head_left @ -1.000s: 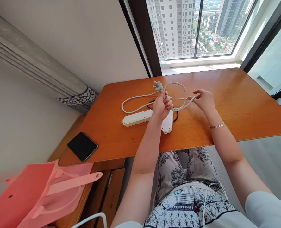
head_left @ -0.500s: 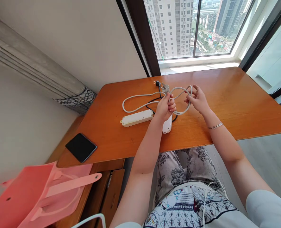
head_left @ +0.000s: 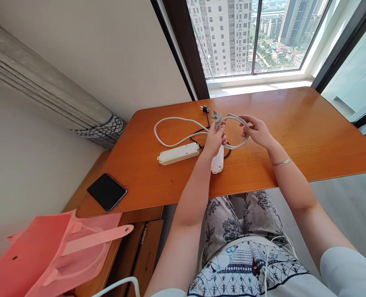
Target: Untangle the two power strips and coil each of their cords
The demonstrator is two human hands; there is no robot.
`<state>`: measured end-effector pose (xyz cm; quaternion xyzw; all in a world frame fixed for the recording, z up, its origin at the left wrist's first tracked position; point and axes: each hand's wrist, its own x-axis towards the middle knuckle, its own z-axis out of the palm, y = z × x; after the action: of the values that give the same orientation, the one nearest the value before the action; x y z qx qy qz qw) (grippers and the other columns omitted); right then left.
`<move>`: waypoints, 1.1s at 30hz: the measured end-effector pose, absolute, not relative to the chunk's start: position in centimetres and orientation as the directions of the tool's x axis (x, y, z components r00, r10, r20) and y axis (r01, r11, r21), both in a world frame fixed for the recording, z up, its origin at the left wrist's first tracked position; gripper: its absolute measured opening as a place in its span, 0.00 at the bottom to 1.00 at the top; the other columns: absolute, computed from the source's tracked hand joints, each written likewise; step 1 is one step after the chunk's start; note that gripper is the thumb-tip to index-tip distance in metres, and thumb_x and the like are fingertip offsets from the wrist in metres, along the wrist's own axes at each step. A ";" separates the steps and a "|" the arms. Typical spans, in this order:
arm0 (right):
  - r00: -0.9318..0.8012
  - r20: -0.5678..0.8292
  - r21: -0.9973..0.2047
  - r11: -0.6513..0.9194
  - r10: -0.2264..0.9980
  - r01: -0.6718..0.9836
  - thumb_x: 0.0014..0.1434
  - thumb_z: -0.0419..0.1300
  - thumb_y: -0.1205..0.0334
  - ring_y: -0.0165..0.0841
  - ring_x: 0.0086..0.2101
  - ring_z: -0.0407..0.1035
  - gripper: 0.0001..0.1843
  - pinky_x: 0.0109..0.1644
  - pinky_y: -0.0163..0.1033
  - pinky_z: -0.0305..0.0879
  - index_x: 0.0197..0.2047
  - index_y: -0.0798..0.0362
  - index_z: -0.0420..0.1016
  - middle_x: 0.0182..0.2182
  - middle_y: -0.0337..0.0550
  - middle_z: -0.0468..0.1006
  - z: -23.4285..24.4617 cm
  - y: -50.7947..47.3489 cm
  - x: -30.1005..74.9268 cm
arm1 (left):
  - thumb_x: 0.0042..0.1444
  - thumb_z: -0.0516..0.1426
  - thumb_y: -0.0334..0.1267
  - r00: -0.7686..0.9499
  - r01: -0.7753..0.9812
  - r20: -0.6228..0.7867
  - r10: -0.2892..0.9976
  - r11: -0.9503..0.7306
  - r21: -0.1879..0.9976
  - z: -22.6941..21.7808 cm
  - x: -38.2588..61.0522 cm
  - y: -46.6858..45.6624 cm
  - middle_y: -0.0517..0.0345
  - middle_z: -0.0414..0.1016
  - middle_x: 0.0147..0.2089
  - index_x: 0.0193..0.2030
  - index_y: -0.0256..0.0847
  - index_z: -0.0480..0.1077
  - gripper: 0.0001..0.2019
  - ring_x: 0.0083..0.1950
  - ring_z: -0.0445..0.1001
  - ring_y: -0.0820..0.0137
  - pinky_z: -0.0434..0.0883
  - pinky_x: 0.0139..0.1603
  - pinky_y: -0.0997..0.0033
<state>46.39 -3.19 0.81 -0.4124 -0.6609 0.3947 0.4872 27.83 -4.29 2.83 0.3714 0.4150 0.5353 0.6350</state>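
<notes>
A cream power strip lies on the orange wooden table. Its grey cord runs in a loop across the table to my hands. My left hand grips the cord just below the grey plug, which sticks up above my fingers. My right hand holds the other side of a small coil of that cord. A second white power strip lies partly under my left wrist, with a black cord and black plug behind it.
A black phone lies on a lower wooden cabinet at the left. A pink bag fills the lower left corner. A window stands behind the table, and a rolled grey mat leans on the wall.
My right hand has swung the cord round toward my left hand, closing a small coil. The long loop on the table has shifted left, and the plug now stands upright.
</notes>
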 end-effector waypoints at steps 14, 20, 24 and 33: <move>-0.258 0.437 -0.829 0.497 0.862 0.255 0.56 0.54 0.65 0.28 0.31 0.68 0.24 0.35 0.38 0.73 0.55 0.51 0.77 0.44 0.45 0.76 1.1 -3.5 46.8 | 0.61 0.61 0.31 0.013 -0.079 0.060 0.998 -0.058 0.995 0.7 27.7 -3.6 0.71 0.66 0.25 0.56 0.45 0.73 0.16 0.18 0.71 0.76 0.63 0.22 0.78; -0.267 0.491 -0.772 0.556 0.829 0.309 0.62 0.52 0.62 0.31 0.34 0.70 0.24 0.37 0.40 0.75 0.60 0.50 0.75 0.46 0.47 0.76 1.3 -4.0 46.4 | 0.59 0.63 0.28 -0.116 -0.019 0.131 0.985 -0.134 0.991 0.8 27.3 -3.3 0.68 0.66 0.23 0.39 0.44 0.72 0.06 0.22 0.70 0.73 0.64 0.28 0.76; -0.249 0.534 -0.700 0.587 0.808 0.407 0.65 0.50 0.60 0.35 0.41 0.73 0.25 0.41 0.41 0.75 0.61 0.48 0.76 0.48 0.49 0.77 1.9 -4.4 46.2 | 0.55 0.65 0.25 -0.236 0.114 0.362 0.902 -0.344 0.932 1.4 27.1 -3.8 0.58 0.67 0.31 0.28 0.42 0.68 0.12 0.42 0.73 0.65 0.69 0.45 0.73; -0.122 0.555 -0.744 0.557 0.823 0.369 0.64 0.52 0.60 0.35 0.37 0.72 0.22 0.44 0.44 0.76 0.57 0.46 0.80 0.43 0.46 0.78 3.1 -5.2 46.4 | 0.59 0.64 0.36 0.147 0.047 0.283 0.948 -0.292 0.955 1.7 26.8 -4.3 0.57 0.73 0.31 0.27 0.43 0.69 0.12 0.42 0.75 0.64 0.72 0.47 0.69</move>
<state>46.40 -5.17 3.05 -0.4161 -0.7159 0.2201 0.5157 26.83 -4.29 1.72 0.6178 0.4027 0.5143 0.4379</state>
